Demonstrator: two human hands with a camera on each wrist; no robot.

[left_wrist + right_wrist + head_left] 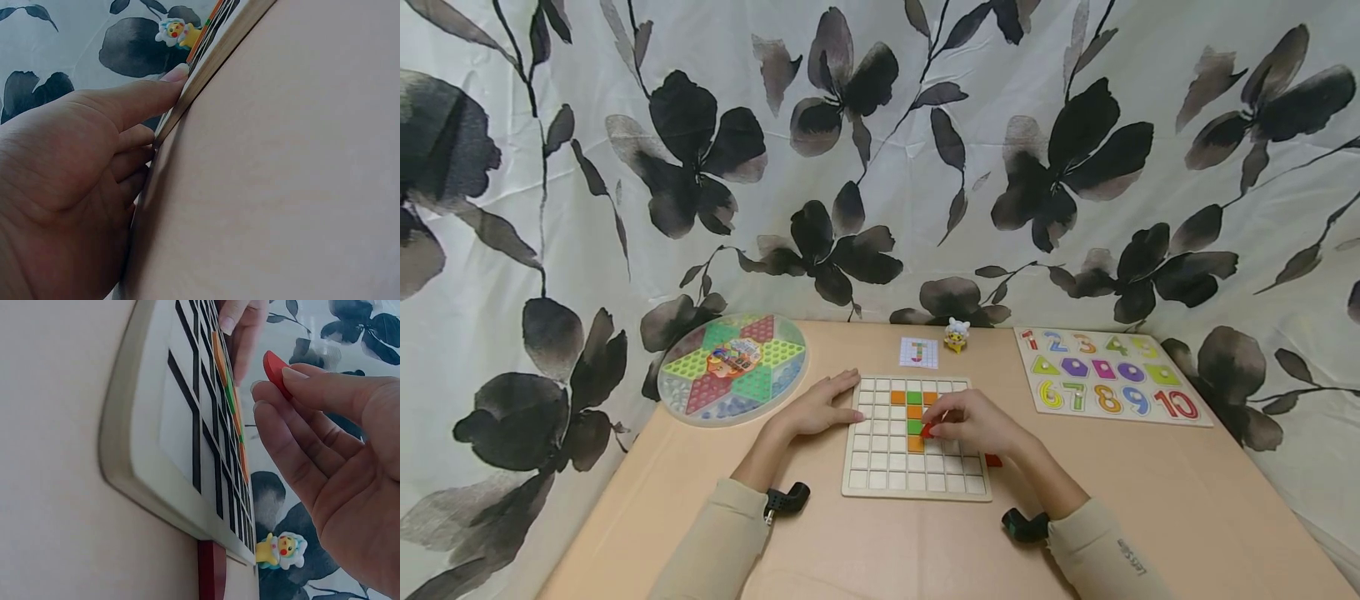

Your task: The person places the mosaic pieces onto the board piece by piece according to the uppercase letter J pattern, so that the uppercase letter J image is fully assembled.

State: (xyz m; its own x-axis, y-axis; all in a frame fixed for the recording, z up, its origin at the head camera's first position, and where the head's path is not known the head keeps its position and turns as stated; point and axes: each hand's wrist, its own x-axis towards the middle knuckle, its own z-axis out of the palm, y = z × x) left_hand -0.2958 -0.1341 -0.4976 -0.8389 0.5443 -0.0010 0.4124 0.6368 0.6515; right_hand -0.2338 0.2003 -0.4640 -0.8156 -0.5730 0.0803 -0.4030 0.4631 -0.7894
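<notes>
A pale square grid board (877, 479) lies on the table, with several orange and green tiles (914, 427) in its cells. My right hand (973, 421) is over the board's right half, pinching a small red piece (275, 372) between thumb and fingertips. In the right wrist view the red piece is held up off the grid. My left hand (816, 408) rests at the board's left edge, fingers stretched out and thumb (169, 84) touching the wooden rim. Another red piece (993, 460) pokes out beside the board's right edge.
Behind the board lie a small gridded card (918, 352) with a coloured J shape and a little toy figure (957, 335). A round star-patterned game board (786, 392) is at left, a number-and-shape puzzle board (1180, 412) at right. A floral cloth (947, 250) hangs behind the table.
</notes>
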